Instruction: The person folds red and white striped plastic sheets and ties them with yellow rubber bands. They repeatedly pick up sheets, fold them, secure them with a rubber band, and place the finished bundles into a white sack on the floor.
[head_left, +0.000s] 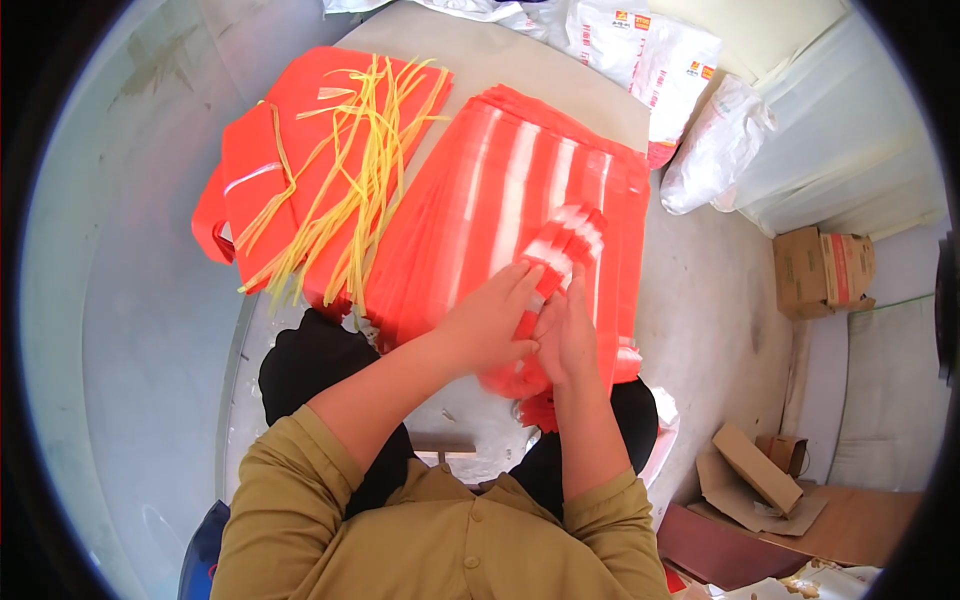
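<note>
A thick stack of glossy orange plastic bags [520, 190] lies spread on the round grey table [700, 290] before me. My left hand [490, 320] and my right hand [568, 335] meet at the stack's near edge. Together they grip a folded bundle of orange bags [560, 255], which rises a little above the stack. To the left, a second pile of orange bags [290, 150] carries a loose bunch of yellow plastic strips [350, 190].
White printed sacks [650, 60] and a full white bag [715, 150] sit at the table's far edge. Cardboard boxes [825, 270] stand on the floor at right, with torn cardboard [755, 480] nearer me. Pale floor lies to the left.
</note>
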